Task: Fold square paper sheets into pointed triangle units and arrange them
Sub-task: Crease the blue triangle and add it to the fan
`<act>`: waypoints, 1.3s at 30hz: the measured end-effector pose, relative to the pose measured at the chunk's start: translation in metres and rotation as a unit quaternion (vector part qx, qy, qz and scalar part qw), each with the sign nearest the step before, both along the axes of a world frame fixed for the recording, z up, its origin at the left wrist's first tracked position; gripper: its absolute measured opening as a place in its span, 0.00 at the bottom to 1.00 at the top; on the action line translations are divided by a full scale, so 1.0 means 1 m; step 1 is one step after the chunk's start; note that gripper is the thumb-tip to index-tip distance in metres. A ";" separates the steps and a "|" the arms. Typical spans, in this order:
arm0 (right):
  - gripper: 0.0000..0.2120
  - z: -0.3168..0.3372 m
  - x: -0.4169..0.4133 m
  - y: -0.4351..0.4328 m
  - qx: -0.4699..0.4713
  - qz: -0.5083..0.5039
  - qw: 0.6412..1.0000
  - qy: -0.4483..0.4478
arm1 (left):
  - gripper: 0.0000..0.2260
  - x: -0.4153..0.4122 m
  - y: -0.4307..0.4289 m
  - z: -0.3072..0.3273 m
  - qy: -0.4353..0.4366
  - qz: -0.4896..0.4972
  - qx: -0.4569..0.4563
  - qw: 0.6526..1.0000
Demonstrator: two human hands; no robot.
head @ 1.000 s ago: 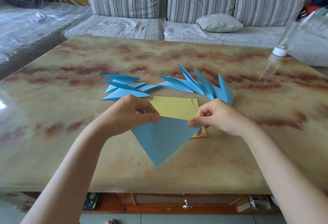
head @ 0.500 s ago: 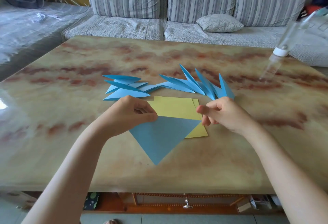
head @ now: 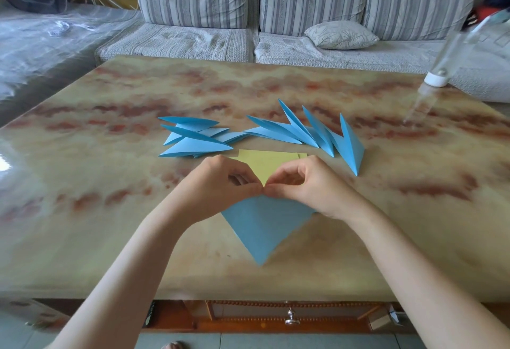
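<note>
Pinching is noted at the middle of the upper edge of the blue triangle (head: 262,227): the left hand (head: 220,185) and the right hand (head: 309,185) are both curled onto that edge, thumb tips touching each other. The triangle is laid flat on the table (head: 110,210), apex pointed toward the person, upper edge overlapped onto the yellow sheets (head: 265,163). Behind these, folded blue units are recorded in 2 groups: a left pile (head: 193,138) and a right fan (head: 317,133).
</note>
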State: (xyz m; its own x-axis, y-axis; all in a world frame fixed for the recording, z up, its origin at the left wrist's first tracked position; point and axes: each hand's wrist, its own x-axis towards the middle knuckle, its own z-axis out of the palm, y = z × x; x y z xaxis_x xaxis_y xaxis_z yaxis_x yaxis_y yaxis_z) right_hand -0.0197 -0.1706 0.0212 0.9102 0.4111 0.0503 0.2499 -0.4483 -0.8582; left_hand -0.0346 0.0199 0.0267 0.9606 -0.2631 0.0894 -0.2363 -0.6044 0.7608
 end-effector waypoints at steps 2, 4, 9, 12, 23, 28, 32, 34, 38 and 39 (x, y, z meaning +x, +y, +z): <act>0.03 0.001 0.000 -0.001 -0.005 0.001 1.000 -0.001 | 0.02 0.001 0.000 0.000 0.006 -0.002 0.005 1.000; 0.03 0.002 0.000 -0.002 -0.012 0.007 1.000 -0.001 | 0.01 0.001 0.001 0.001 0.020 0.002 0.004 1.000; 0.02 0.006 -0.002 -0.006 -0.008 0.025 1.000 0.007 | 0.02 -0.001 0.004 0.008 0.063 0.014 -0.002 0.998; 0.02 0.008 -0.001 -0.008 -0.019 0.024 1.000 0.005 | 0.03 0.000 0.004 0.009 0.073 0.025 -0.001 0.997; 0.03 0.012 0.002 -0.021 -0.027 0.008 0.999 0.017 | 0.03 0.002 0.020 0.012 0.120 0.062 -0.018 0.991; 0.04 0.011 0.002 -0.023 -0.036 0.011 0.999 0.018 | 0.03 0.003 0.021 0.011 0.141 0.061 -0.020 0.988; 0.02 0.012 0.003 -0.029 -0.028 -0.003 0.999 0.019 | 0.01 0.006 0.027 0.012 0.153 0.058 -0.053 0.985; 0.02 0.012 0.003 -0.028 -0.032 0.000 0.999 0.016 | 0.02 0.006 0.026 0.011 0.159 0.058 -0.061 0.984; 0.03 0.010 0.004 -0.027 -0.036 0.002 0.999 0.023 | 0.01 0.007 0.029 0.010 0.174 0.071 -0.066 0.980; 0.03 0.010 0.005 -0.028 -0.036 -0.001 0.999 0.023 | 0.02 0.007 0.030 0.010 0.176 0.075 -0.071 0.979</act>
